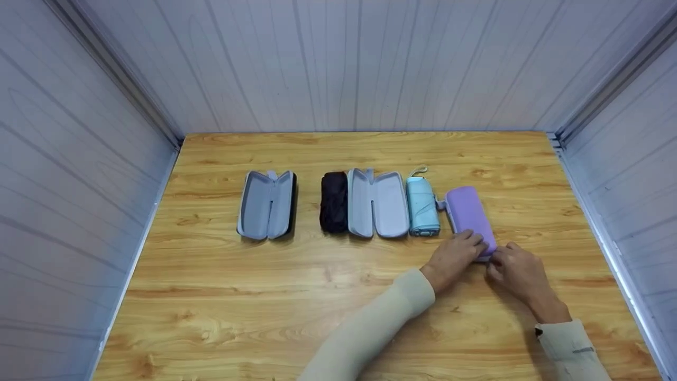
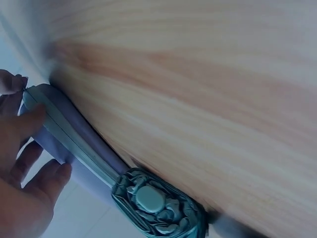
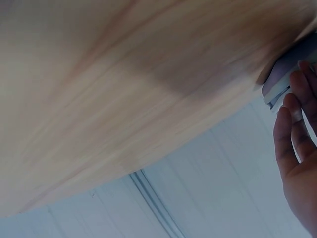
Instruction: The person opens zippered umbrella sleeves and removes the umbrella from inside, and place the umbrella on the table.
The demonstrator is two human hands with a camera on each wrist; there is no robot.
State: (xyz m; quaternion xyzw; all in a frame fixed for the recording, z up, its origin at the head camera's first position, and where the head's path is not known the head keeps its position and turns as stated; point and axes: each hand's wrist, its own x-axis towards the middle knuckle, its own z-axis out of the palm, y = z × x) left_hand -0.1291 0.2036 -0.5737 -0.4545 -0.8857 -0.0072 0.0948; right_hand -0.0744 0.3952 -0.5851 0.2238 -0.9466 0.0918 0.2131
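Observation:
A purple zip case [image 1: 468, 209] lies closed or nearly so at the right of the table, its grey zip band [image 2: 74, 139] showing in the left wrist view. My left hand [image 1: 454, 258] holds its near end, fingers over the top. At the near right corner my right hand [image 1: 521, 272] pinches what looks like the zip pull, mostly hidden by the fingers. In the right wrist view, a short gap shows in the band beside the right fingers [image 3: 283, 129]. Just left of the case lies a folded light-blue umbrella [image 1: 422, 206] with a wrist cord.
Left of the blue umbrella, a pale case [image 1: 391, 206] lies spread open. Against it rests a folded black umbrella [image 1: 334, 203]. Farther left stands another open case [image 1: 256, 206], grey inside with a dark shell. White panel walls [image 1: 328, 69] border the wooden table [image 1: 238, 307].

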